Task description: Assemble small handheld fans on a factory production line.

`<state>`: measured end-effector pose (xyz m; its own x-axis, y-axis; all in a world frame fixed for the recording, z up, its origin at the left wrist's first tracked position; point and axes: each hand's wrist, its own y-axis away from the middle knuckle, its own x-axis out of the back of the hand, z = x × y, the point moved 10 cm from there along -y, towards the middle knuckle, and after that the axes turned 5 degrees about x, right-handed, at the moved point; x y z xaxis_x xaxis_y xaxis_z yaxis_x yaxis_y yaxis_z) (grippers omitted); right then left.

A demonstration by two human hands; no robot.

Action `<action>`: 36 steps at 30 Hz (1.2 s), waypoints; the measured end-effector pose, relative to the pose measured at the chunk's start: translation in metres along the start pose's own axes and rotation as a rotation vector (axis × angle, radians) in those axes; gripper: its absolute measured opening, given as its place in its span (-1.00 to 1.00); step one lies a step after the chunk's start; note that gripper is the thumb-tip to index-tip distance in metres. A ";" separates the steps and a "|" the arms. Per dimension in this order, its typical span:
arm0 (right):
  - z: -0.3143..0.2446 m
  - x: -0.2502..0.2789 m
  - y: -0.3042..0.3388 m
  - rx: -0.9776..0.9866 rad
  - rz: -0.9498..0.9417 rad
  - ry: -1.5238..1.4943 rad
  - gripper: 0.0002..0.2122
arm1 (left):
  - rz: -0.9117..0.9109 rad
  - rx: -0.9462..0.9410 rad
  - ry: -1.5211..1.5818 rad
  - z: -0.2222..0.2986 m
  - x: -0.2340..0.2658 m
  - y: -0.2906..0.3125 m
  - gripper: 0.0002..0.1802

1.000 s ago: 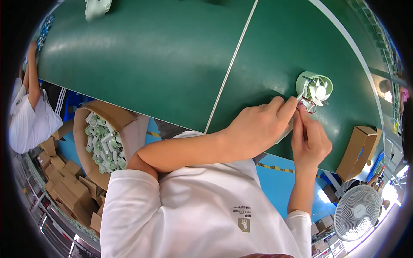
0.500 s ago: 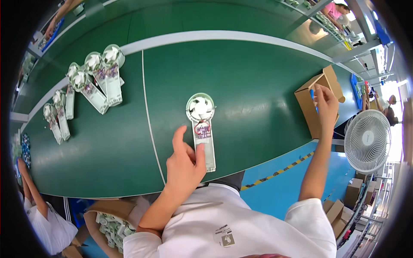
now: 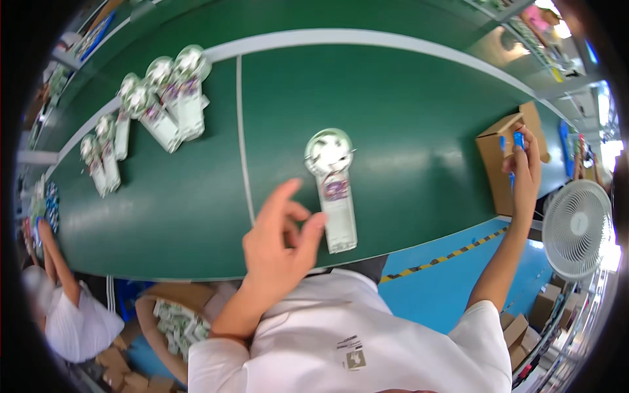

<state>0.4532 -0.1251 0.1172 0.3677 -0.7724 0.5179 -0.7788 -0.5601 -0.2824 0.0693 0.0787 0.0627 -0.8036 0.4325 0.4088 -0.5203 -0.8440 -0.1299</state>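
Since half a second ago, little has shifted. Head view: the left hand (image 3: 278, 245) hovers, fingers loosely spread, holding nothing, just beside the white handheld fan unit (image 3: 333, 188), lying lengthwise away from the body on the green surface (image 3: 419, 131). The right hand (image 3: 524, 171) grips small blue parts (image 3: 517, 141) at a brown cardboard box (image 3: 495, 157), well apart.

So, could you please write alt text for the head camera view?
A person's left hand hovers, fingers loosely curled, beside a white handheld fan part lying on a green table. Their right hand holds a small blue piece at an open cardboard box. More fan parts lie far left.
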 end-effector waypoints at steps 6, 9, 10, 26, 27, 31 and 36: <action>-0.079 -0.173 0.123 -0.316 -0.745 -0.453 -0.94 | -0.227 -0.229 0.213 0.041 -0.035 0.002 -0.43; -0.080 -0.193 0.152 -0.364 -0.858 -0.494 -0.93 | -0.186 -0.287 0.333 0.035 -0.037 0.015 -0.50; -0.077 -0.195 0.154 -0.366 -0.829 -0.492 -0.93 | -0.179 -0.269 0.324 0.032 -0.037 0.015 -0.50; -0.077 -0.204 0.149 -0.229 -0.824 -0.343 -0.99 | -0.089 -0.258 0.220 0.013 -0.029 0.017 -0.78; -0.080 -0.206 0.148 -0.220 -0.824 -0.345 -0.99 | -0.059 -0.287 0.196 0.013 -0.027 0.017 -0.79; -0.083 -0.209 0.145 -0.240 -0.751 -0.412 -0.96 | -0.043 -0.319 0.124 0.014 -0.030 0.018 -0.80; -0.075 -0.213 0.148 -0.337 -0.712 -0.503 -0.94 | 0.002 -0.386 0.024 0.017 -0.027 0.021 -0.77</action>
<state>0.2218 -0.0205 0.0254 0.9306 -0.3632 0.0459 -0.3624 -0.8960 0.2567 0.0851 0.0440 0.0639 -0.8091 0.4417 0.3875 -0.5852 -0.6658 -0.4629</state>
